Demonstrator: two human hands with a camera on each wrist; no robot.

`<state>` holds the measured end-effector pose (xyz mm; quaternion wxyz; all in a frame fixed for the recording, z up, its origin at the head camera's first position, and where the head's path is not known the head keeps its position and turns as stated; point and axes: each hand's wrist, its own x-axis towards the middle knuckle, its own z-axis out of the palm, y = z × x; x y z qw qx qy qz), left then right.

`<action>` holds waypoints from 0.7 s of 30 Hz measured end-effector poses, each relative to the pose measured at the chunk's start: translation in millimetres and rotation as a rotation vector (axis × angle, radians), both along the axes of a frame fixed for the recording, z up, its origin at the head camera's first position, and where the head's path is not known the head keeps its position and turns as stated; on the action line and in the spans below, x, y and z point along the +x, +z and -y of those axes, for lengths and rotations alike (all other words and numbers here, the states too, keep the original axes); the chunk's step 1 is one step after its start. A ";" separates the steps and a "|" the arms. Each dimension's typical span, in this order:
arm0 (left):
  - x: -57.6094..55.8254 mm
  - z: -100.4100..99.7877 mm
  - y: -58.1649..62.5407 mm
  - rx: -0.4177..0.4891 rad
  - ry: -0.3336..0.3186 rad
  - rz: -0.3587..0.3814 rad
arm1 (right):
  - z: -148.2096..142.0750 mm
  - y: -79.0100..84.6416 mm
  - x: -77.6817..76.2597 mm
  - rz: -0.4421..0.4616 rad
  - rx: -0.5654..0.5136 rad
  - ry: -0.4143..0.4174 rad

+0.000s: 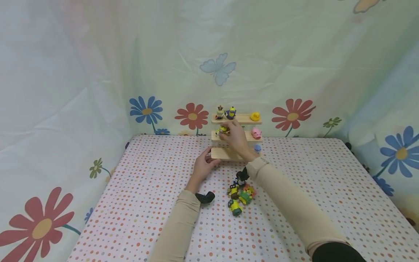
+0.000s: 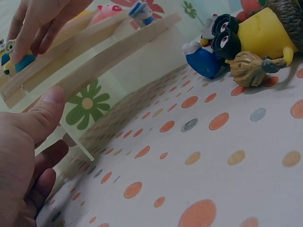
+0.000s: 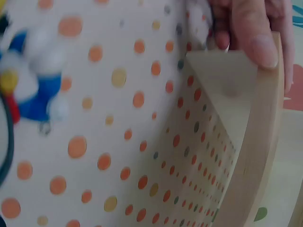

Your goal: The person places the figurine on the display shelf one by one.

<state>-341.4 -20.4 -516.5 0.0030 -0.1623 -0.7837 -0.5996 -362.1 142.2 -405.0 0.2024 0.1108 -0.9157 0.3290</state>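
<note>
A three-tier wooden display shelf (image 1: 224, 154) stands at the back of the table. My left hand (image 1: 202, 168) grips the left end of its lowest tier; in the left wrist view the thumb (image 2: 47, 106) presses the board's edge. On the middle tier, at its left part, my right hand (image 1: 236, 137) pinches a small yellow minion figure (image 1: 222, 130), partly covered by the fingers. A pink pig (image 1: 256, 133) sits at that tier's right end. The top tier carries a crowned figure (image 1: 220, 112), a minion figure in blue (image 1: 231, 113) and a yellow duck (image 1: 255, 116).
A small blue-and-white figure (image 1: 257, 148) is at the right end of the lowest tier. In front of the shelf, several toy figures (image 1: 235, 207) lie in a cluster on the dotted tablecloth (image 1: 137, 203), between my forearms. A flowered curtain (image 1: 163, 54) hangs right behind the shelf.
</note>
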 end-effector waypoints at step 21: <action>-0.7 -0.2 -2.0 0.003 0.001 0.003 | 0.2 3.3 -7.8 -0.015 0.106 0.065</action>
